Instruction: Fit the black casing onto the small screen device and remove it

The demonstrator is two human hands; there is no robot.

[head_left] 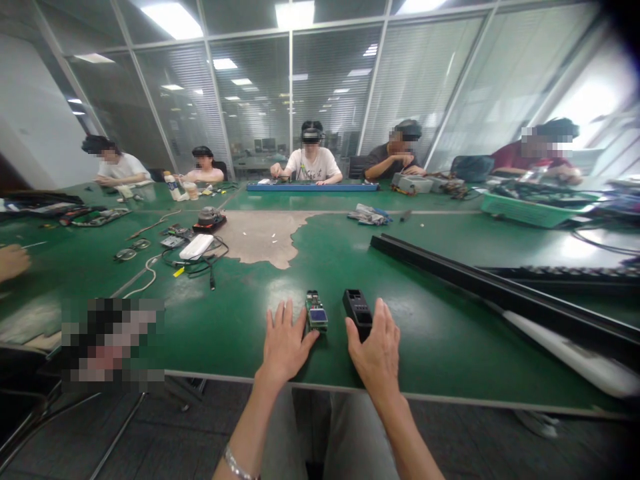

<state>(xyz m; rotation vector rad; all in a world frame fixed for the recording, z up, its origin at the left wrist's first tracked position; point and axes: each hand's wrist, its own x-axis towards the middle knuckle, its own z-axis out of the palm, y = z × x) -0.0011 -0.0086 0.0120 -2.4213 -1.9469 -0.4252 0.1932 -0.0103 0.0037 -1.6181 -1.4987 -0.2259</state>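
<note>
Along near edge of table (pixel 215 347), left hand (pixel 286 341) is resting spread beside circuit board (pixel 317 316), likely light, fragile, best edge-held; right hand (pixel 376 347) is flanking likely-stiff black case (pixel 356 308), grip unclear.

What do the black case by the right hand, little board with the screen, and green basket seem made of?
Black case: probably hard plastic, fairly matte, judging by its crisp openings.
Little board: likely a green printed circuit board, with small parts on it; its screen looks smooth, glass or clear plastic.
Green basket: likely smooth plastic, going by its even colour and rim.
</note>
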